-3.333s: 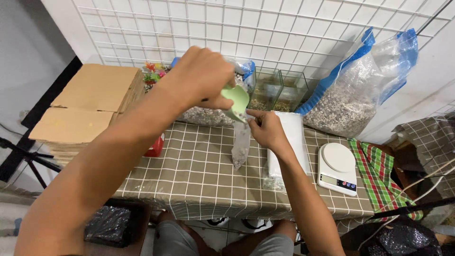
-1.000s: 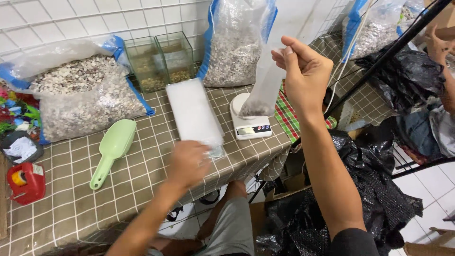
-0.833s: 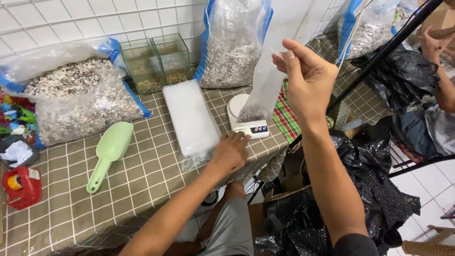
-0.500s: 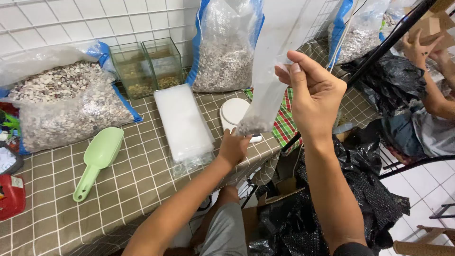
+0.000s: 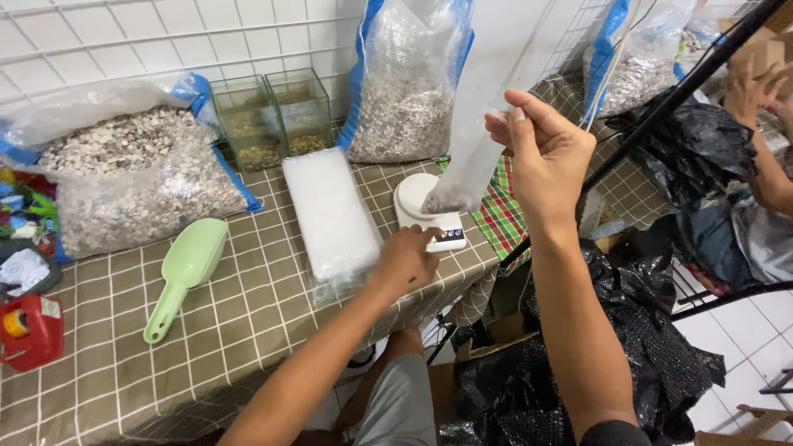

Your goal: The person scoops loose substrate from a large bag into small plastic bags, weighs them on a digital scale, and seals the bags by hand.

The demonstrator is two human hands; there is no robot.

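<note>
Your right hand (image 5: 549, 153) pinches the part-filled bag (image 5: 483, 124) above the scale (image 5: 425, 211) while your unclenched left hand (image 5: 406, 260) touches its buttons; lowering the bag looks next.

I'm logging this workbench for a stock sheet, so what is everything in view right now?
clear bag: 1, some gravel at bottom, held up over scale
scale: 1, white, table's right edge
stack of bags: 1, clear, table centre
scoop: 1, green, lying left of stack
glass boxes: 2, by wall
gravel sacks: 3, clear with blue
red container: 1, far left
table: 1, checked cloth
another person's hand: 1, far right
left hand: at scale's front
right hand: pinching clear bag
</note>
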